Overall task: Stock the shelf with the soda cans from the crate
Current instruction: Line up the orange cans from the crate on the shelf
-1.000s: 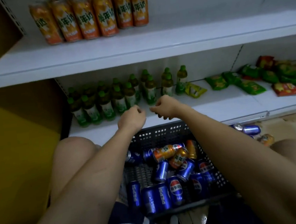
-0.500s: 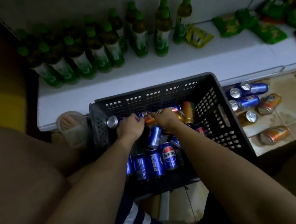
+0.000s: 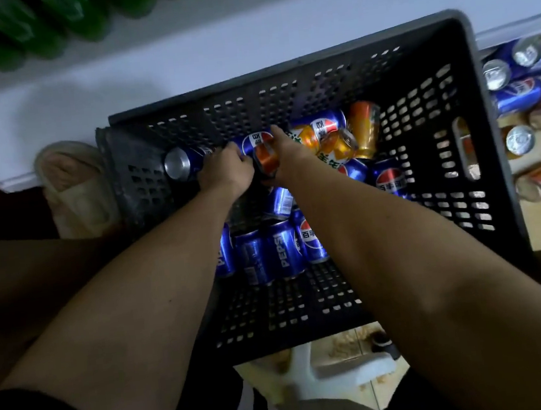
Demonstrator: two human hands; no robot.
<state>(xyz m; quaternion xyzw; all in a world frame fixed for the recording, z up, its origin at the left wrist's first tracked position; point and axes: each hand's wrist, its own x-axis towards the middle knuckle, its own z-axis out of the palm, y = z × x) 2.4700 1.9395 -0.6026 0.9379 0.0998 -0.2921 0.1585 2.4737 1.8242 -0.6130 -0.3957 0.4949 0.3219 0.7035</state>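
Far from finished, judging by the load. Nearest, a row of blue cans (image 3: 267,252) lying side by side on the floor of the crate (image 3: 429,141). Beyond them, both forearms reaching in: left hand (image 3: 225,172) curled over a blue can (image 3: 184,162) on its side, grip seemingly wrapped round it; right hand (image 3: 285,156) closing on an orange can (image 3: 266,160), thumb side hidden, clamp probable but not certain. Behind, more orange cans (image 3: 352,136) heaped against the far wall. Outside to the right, loose cans on the floor (image 3: 517,92). Farthest, white shelf (image 3: 115,74) bare just past the crate, green bottles (image 3: 26,26) at its back.
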